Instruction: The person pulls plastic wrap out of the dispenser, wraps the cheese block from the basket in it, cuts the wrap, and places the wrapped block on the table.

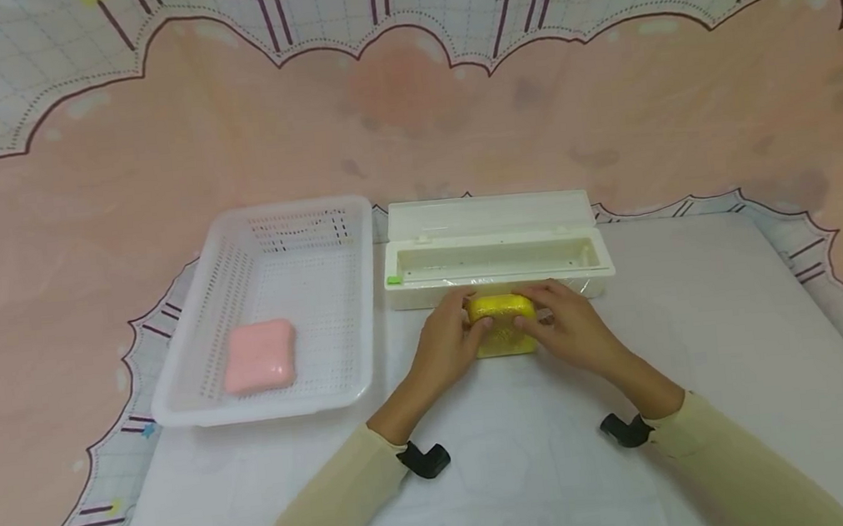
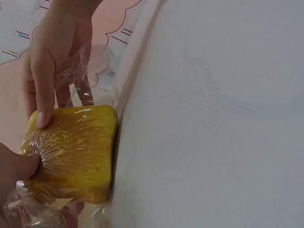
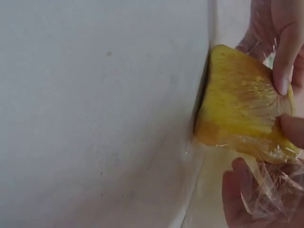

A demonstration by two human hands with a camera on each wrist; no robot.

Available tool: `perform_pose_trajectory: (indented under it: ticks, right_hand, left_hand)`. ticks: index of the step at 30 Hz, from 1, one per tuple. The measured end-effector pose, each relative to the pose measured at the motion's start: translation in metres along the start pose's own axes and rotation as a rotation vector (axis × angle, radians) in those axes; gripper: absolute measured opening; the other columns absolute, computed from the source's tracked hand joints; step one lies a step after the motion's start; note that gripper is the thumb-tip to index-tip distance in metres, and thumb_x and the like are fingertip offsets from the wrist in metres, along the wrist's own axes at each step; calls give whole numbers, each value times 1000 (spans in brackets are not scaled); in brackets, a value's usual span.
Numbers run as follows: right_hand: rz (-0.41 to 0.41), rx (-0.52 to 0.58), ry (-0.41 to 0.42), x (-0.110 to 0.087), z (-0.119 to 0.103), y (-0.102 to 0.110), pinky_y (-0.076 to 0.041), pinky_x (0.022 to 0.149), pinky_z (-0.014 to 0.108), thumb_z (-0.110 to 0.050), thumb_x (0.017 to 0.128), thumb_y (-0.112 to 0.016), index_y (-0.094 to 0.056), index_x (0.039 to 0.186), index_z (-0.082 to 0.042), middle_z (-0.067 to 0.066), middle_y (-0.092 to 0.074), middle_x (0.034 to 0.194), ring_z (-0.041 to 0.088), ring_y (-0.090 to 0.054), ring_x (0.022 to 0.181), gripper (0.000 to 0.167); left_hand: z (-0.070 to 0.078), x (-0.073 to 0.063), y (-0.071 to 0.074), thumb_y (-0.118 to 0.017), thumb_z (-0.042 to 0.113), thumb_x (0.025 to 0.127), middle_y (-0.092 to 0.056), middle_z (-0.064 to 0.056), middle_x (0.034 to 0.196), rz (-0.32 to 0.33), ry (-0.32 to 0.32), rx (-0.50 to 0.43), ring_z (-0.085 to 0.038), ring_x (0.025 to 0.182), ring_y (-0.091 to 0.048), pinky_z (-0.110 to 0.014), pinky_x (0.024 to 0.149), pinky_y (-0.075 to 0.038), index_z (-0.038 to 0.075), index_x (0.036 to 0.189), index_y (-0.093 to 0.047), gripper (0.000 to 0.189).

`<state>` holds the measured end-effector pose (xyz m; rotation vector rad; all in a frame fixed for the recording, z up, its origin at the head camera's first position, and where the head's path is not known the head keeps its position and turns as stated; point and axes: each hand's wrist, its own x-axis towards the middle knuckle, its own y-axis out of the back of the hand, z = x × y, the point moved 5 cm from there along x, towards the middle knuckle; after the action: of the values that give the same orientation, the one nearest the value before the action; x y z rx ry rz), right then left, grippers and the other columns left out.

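On the worktop (image 1: 531, 479), a basket (image 1: 269, 407) stands at left, with a rounded bar (image 1: 260, 356) lying in its near left part. Just right of the basket sits a box (image 1: 496, 260), its lid (image 1: 489, 217) raised behind. Before the box, a block (image 1: 504, 331) is between the left hand (image 1: 445, 332) and right hand (image 1: 576, 326).

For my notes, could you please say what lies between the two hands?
The head view shows the yellow block between the left hand and right hand.

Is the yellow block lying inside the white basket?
No, the left hand and right hand hold the yellow block outside the white basket, near the long box.
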<state>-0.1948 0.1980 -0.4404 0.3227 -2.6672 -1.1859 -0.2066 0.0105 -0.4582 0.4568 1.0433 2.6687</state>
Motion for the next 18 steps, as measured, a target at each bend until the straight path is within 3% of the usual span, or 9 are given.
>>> perform_pose_trajectory:
  ticks: [4, 9, 14, 18]
  right_hand:
    - [80, -62, 19, 7, -1, 0, -60, 83, 47, -23, 96, -73, -59, 134, -6, 17, -71, 120, 32, -69, 104, 45]
    - [143, -151, 21, 9, -2, 0, -59, 79, 50, -25, 93, -76, -64, 122, -7, 15, -75, 106, 33, -72, 97, 37]
    - [154, -211, -5, 10, -2, 1, -60, 74, 50, -32, 93, -76, -68, 120, -10, 14, -76, 106, 33, -73, 98, 36]
    - [154, -211, -23, 11, -1, 2, -60, 71, 47, -33, 92, -77, -70, 121, -10, 14, -77, 107, 33, -73, 97, 37]
  left_hand:
    - [-1, 3, -1, -69, 31, 99, -64, -3, 114, 65, 26, 84, -15, 87, -62, -30, 72, -52, 12, 131, -60, 39]
    - [0, 4, -1, -67, 41, 99, -61, -6, 116, 122, 41, 237, -20, 89, -68, -34, 65, -56, 16, 131, -65, 41]
    - [-1, 5, 0, -67, 42, 98, -64, -4, 120, 134, 45, 240, -20, 102, -70, -37, 74, -59, 16, 131, -67, 42]
    - [-4, 6, 1, -69, 41, 97, -65, -2, 118, 123, 57, 196, -16, 101, -67, -34, 77, -58, 16, 131, -67, 42]
